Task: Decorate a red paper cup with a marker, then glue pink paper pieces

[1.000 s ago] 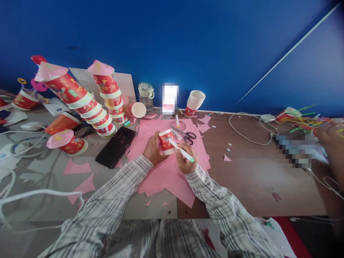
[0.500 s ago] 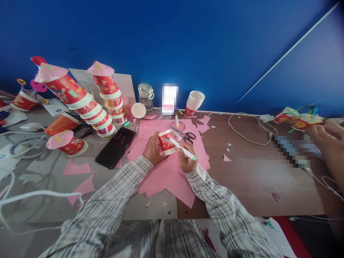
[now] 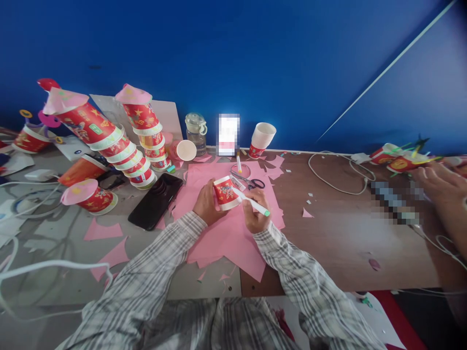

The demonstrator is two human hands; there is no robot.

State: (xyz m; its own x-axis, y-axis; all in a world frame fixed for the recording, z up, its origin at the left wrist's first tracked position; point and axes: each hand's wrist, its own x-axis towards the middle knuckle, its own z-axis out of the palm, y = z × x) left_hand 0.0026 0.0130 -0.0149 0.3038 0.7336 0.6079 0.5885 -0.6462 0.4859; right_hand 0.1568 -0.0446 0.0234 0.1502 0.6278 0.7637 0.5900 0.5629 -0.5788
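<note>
My left hand (image 3: pixel 207 203) is closed around the left side of a red paper cup (image 3: pixel 224 190) with a printed pattern and a white rim facing down toward me. In my right hand (image 3: pixel 256 212) is a white marker (image 3: pixel 251 200) with a green end pointing away from the cup. Its other end meets the cup's right side; whether the tip touches the surface I cannot tell. Below both hands lie pink paper sheets (image 3: pixel 229 243). Just beyond the cup are a small tube (image 3: pixel 238 183), scissors (image 3: pixel 257 183) with dark handles, and a marker cap or pen with a yellow end (image 3: pixel 239 164).
At left lean two stacked cup towers (image 3: pixel 142 121) with pink cone tops, near a black phone (image 3: pixel 155 201). A water bottle (image 3: pixel 196 133), a lit phone (image 3: pixel 228 135) and nested cups (image 3: pixel 262 138) stand along the wall. Another person's hand (image 3: pixel 443 182) is at far right, by decorated cups.
My right hand and the marker have shifted slightly right and down from the cup. The other person's hand at far right has moved a little. The view has shifted slightly.
</note>
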